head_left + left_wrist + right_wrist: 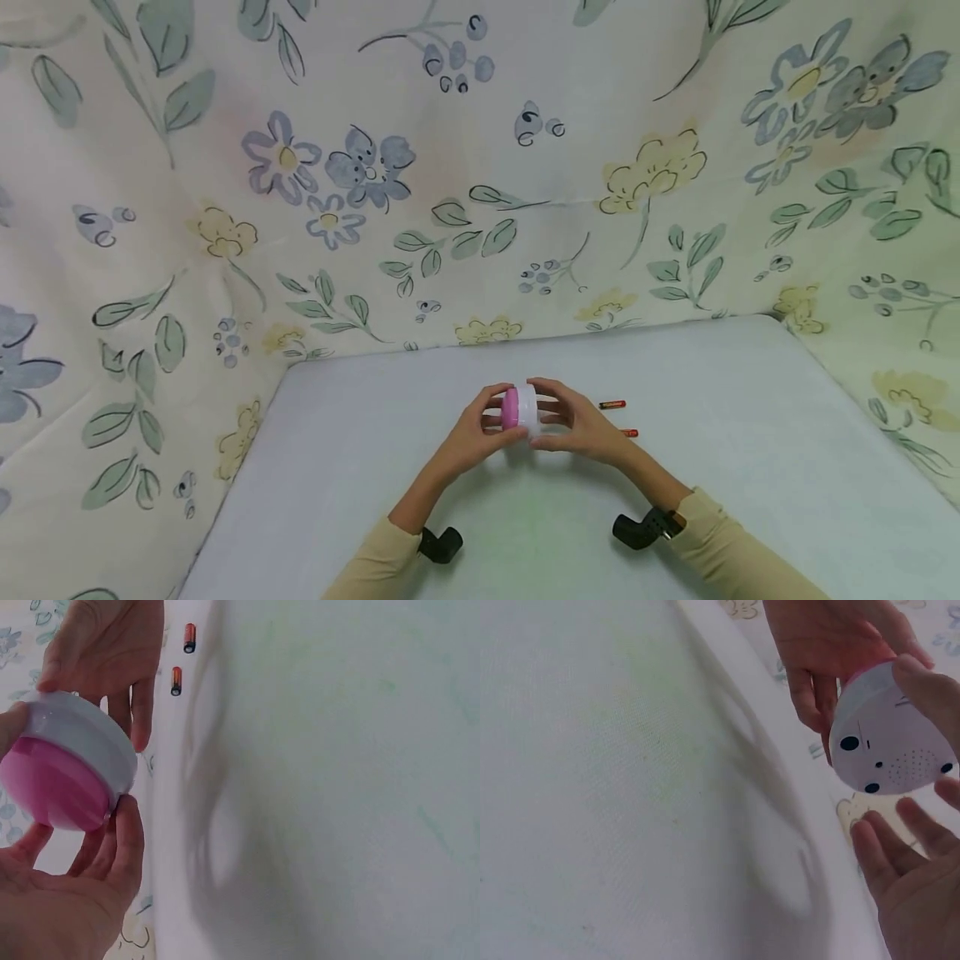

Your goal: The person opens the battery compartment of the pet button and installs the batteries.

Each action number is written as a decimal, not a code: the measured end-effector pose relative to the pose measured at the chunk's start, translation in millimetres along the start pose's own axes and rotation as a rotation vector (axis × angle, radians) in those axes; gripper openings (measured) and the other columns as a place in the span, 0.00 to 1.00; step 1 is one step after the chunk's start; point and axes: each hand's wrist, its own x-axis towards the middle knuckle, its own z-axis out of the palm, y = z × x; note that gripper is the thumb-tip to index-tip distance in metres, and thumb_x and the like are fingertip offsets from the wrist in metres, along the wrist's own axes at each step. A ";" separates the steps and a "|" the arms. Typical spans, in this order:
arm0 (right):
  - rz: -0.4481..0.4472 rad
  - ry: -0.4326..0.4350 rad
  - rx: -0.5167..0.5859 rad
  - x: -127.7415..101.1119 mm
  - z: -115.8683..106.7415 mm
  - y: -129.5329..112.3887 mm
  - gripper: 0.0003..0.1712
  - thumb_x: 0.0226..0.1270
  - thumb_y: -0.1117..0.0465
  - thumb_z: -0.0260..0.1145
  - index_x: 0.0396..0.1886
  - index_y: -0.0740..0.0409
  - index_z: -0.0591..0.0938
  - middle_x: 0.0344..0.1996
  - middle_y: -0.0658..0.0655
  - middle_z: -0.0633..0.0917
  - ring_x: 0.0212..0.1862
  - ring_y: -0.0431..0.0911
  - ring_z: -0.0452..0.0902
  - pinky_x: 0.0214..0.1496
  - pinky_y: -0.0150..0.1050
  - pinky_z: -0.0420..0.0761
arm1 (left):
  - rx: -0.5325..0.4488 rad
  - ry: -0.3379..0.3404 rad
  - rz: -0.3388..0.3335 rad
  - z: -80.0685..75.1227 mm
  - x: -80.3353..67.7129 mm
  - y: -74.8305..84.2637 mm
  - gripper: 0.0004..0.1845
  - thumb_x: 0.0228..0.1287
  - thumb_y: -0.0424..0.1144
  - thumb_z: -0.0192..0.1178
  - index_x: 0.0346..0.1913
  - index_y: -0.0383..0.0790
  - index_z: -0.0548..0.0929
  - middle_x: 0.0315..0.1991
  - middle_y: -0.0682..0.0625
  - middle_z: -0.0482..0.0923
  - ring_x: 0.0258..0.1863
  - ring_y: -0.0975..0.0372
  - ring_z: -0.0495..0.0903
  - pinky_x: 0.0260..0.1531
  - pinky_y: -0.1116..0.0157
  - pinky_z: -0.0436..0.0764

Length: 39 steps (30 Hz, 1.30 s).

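Note:
A round device (528, 408) with a pink domed side and a white base is held off the table on its side between both hands. The left hand (475, 435) grips it round the pink part, its fingertips on the white rim. The right hand (577, 423) is at the white base, one finger on the rim and the others spread beside it. In the right wrist view the flat base (896, 746) shows dark round feet, a small screw hole and a cluster of speaker-like holes. The left wrist view shows the pink dome (56, 784) best.
Two small red batteries (612, 404) (190, 637) with black ends lie on the white table (360, 467) just beyond the right hand. Floral cloth (450, 167) hangs behind the table's far edge. Each wrist wears a black camera mount (441, 546).

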 end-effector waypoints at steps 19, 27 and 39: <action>0.075 0.001 -0.187 -0.6 -0.1 -5.9 0.53 0.55 0.59 0.83 0.77 0.52 0.64 0.65 0.58 0.73 0.55 0.54 0.78 0.56 0.51 0.80 | -0.046 -0.123 0.059 -8.7 2.1 -7.9 0.38 0.67 0.33 0.69 0.76 0.47 0.63 0.65 0.41 0.71 0.53 0.50 0.82 0.50 0.59 0.81; 0.079 -0.004 -0.209 1.8 0.3 -3.0 0.55 0.53 0.66 0.82 0.77 0.62 0.62 0.65 0.64 0.71 0.55 0.59 0.78 0.55 0.58 0.79 | 0.003 -0.085 0.096 -6.5 5.1 -10.9 0.39 0.63 0.28 0.71 0.74 0.39 0.66 0.65 0.39 0.71 0.50 0.47 0.82 0.46 0.61 0.83; 0.133 -0.009 -0.199 0.5 -2.2 -4.0 0.54 0.56 0.59 0.82 0.78 0.58 0.61 0.60 0.66 0.74 0.45 0.52 0.81 0.49 0.44 0.83 | -0.052 -0.027 0.070 -7.3 3.2 -13.4 0.38 0.62 0.28 0.72 0.72 0.40 0.67 0.66 0.40 0.69 0.52 0.49 0.82 0.47 0.61 0.82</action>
